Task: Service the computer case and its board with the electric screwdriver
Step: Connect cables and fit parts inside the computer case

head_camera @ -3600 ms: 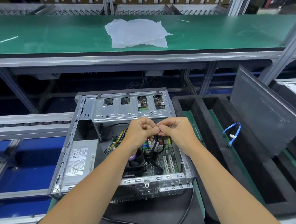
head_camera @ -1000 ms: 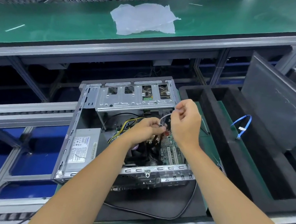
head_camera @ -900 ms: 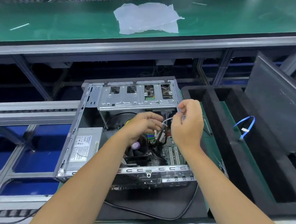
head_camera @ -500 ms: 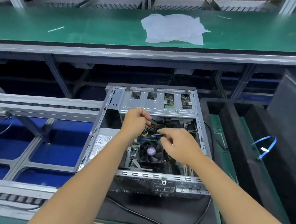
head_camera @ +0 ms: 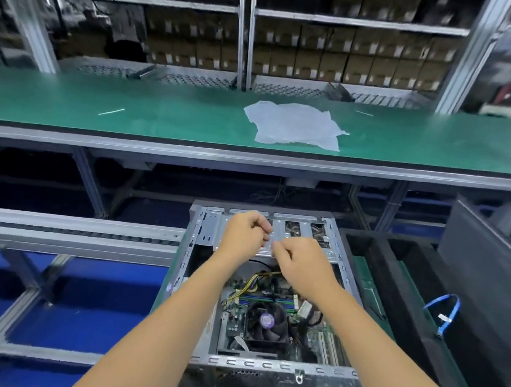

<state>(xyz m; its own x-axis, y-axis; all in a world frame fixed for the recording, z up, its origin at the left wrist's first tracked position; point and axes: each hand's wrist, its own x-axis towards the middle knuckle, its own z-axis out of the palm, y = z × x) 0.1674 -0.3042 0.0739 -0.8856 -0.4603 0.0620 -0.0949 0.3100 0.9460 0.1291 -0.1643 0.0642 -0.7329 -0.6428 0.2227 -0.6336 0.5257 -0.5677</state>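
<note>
both hands, left [head_camera: 245, 234] and right [head_camera: 300, 262], curl fingertip-to-fingertip above the open case's drive bracket [head_camera: 301, 232]; contents unclear.

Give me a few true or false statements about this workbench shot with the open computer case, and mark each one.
1. Both hands, left hand and right hand, are over the computer case. True.
2. The case is closed by its side panel. False: it is open, and the fan shows.
3. A white plastic sheet lies on the green shelf. True.
4. A red cable lies in the tray at right. False: the cable is blue.
</note>
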